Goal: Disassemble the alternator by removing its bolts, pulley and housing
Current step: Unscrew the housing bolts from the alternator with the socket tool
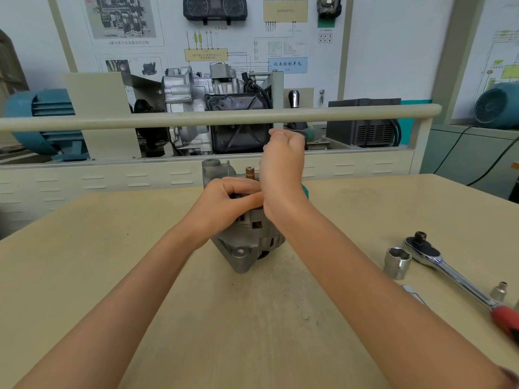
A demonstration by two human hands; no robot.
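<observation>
Head view: left grip point(224, 203) clasps alternator point(247, 242), right grip point(283, 164) clenches green-handled tool; ratchet point(438, 259), socket point(397, 262) nearby.

Both my bare forearms reach forward from the bottom corners and nearly meet in the middle. My left hand point(224, 202) has its fingers curled, thumb lying across toward my other wrist, keeping a grip on whatever's underneath. My right hand point(283, 161) is raised higher, wrist bent, back of the hand facing me, fingers closed into a fist, a bit blurry.
</observation>
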